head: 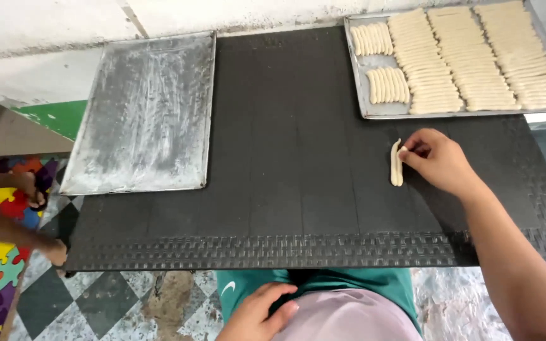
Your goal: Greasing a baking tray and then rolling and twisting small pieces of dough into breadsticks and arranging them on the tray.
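Pinching the top end of two dough sticks (397,163) with our right hand (436,161), fingertips closed on them; the sticks lie side by side on the black rubber mat (285,177), just below the filled tray (364,95) of dough sticks. Our left hand (261,312) rests loosely curled on our lap, holding nothing. An empty floured tray (143,113) sits far left on the mat.

Two pale dough sticks (397,164) are laid side by side, touching, on the black ribbed mat (285,177); long axes run away from the viewer; upper ends are pinched by the right hand (437,161), just below the filled tray (358,95)
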